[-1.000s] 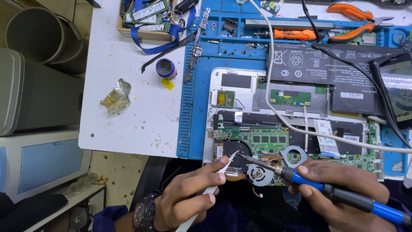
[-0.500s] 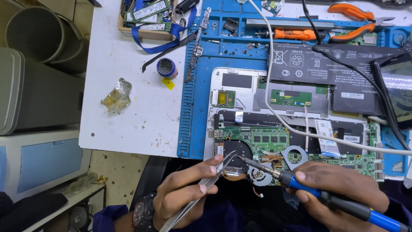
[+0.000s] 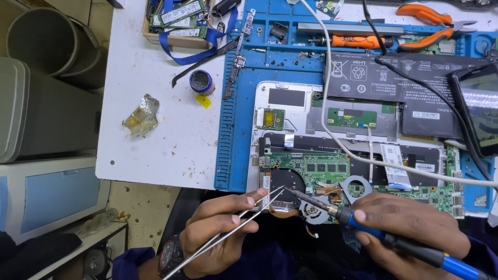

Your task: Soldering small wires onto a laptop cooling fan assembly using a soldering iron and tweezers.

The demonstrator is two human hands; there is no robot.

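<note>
The fingers (image 3: 244, 203) of the left hand (image 3: 220, 233) are pinched closed around a pair of thin metal tweezers (image 3: 244, 220), thumb on top, fingertips just behind the working end. The right hand (image 3: 410, 225) is wrapped shut around the blue grip of a soldering iron (image 3: 363, 223), held like a pen close to the collar.

Both tools meet over the near left corner of the green circuit board (image 3: 321, 171), at the dark round patch beside the cooling fan (image 3: 314, 210). The tweezers run on a long diagonal, from low near the person's wrist up and to the right, their 2 tips slightly apart and pointing at that patch. The iron lies the other way, handle low at the right, tip aimed up and left, so the 2 points nearly touch.

To my eye the tweezers are light and springy, likely to skate if gripped too far back, so the hold near the tips looks sensible. The iron is stiff, and I would guess hot at the front, so only the blue grip is safe to hold. The board looks fragile and thin, best handled by its edges.

Further out, the opened laptop (image 3: 290, 98) sits on a blue work mat (image 3: 233, 129) on a white table (image 3: 155, 103), with a flat black battery (image 3: 394, 78), orange-handled pliers (image 3: 430, 31) and a white cable (image 3: 332, 124) crossing it.
</note>
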